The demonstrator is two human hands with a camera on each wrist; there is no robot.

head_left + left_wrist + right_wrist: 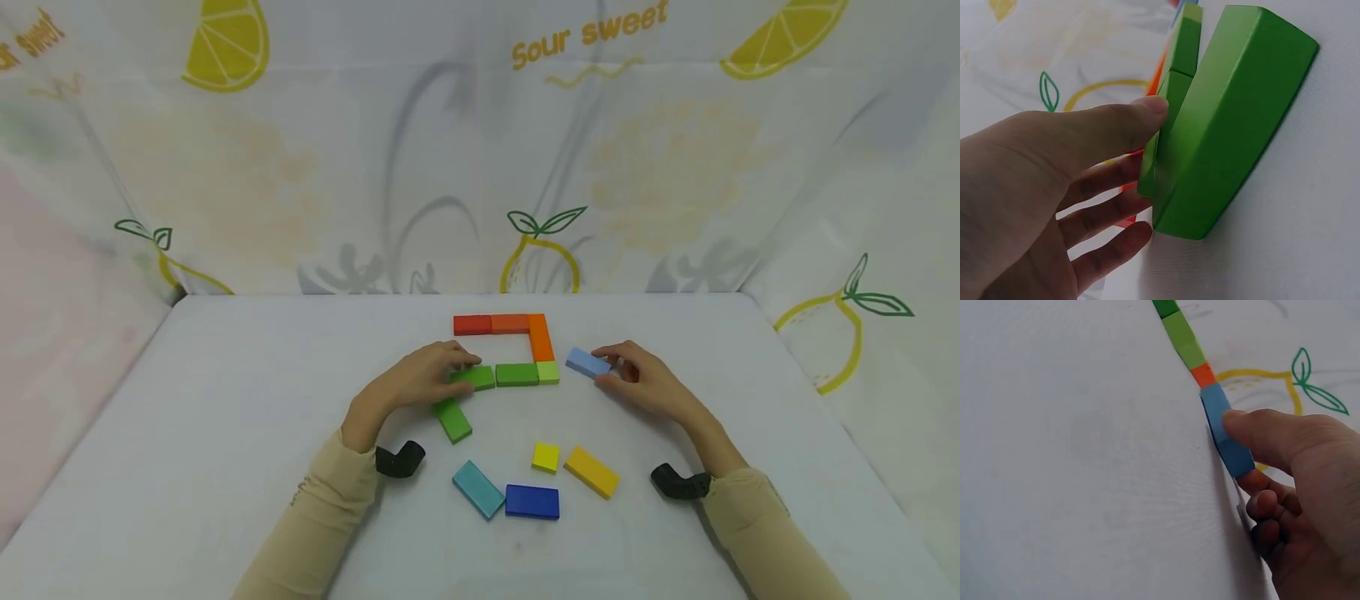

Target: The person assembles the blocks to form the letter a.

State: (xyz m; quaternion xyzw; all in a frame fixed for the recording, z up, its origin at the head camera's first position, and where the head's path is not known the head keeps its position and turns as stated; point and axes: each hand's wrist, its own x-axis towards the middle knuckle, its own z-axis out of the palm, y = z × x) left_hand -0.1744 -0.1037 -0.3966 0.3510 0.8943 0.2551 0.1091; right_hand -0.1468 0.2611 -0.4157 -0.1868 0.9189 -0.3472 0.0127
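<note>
My left hand (420,375) pinches a green block (477,378) between thumb and fingers at the left end of a row. That row continues with another green block (516,375) and a small light-green block (548,372). A third green block (453,421) lies slanted just below the hand and looms large in the left wrist view. On the right, my right hand (647,379) grips a light-blue block (588,362), thumb on one side and fingers on the other, as the right wrist view also shows. Whether it touches the table I cannot tell.
Behind the green row, a red block (472,325), a red-orange block (510,323) and an orange block (540,337) form a corner. Nearer lie yellow (546,457), amber (592,472), teal (478,490) and dark-blue (532,502) blocks. A printed curtain (337,167) stands behind the table.
</note>
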